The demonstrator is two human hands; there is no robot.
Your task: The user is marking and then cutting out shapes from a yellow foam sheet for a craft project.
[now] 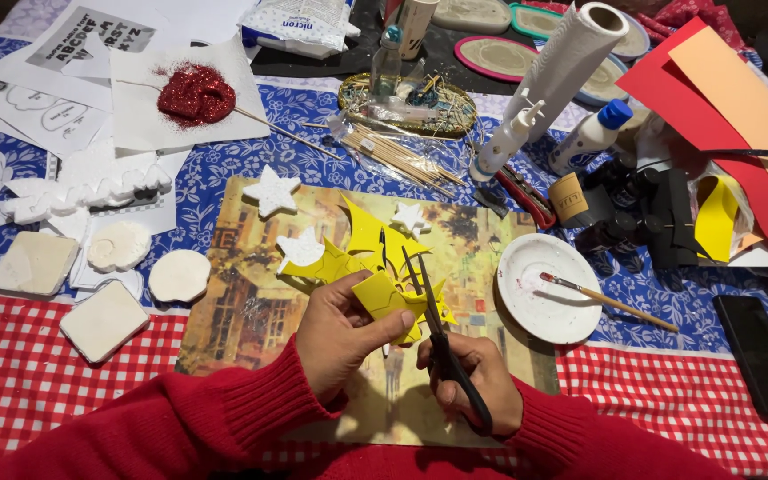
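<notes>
**Cutting yellow foam with black scissors**

Right hand (477,378) closed tight in a grip on the black scissors (442,342), fingers through the handles. Long line of the scissors running from the handles near the body up and a bit left, tips pointing away toward the far side of the tabletop. Blades a little apart, biting into the yellow foam piece (384,293). Left hand (340,333) pinching that yellow piece, thumb on top, holding it just above the picture mat (251,311). Both sleeves red.

Just past the hands, more yellow foam scraps (362,240) lying on the mat, with white foam stars (273,191) beside them. To the right, a white plate (548,289) with a paintbrush (611,302) resting across its rim. To the left, white foam blocks (104,320) on the red checked cloth (11,373). Farther back, a red glitter shape (196,93) on white paper, a bundle of wooden sticks (397,151), a white glue bottle (508,142) and red and orange paper sheets (722,98).
</notes>
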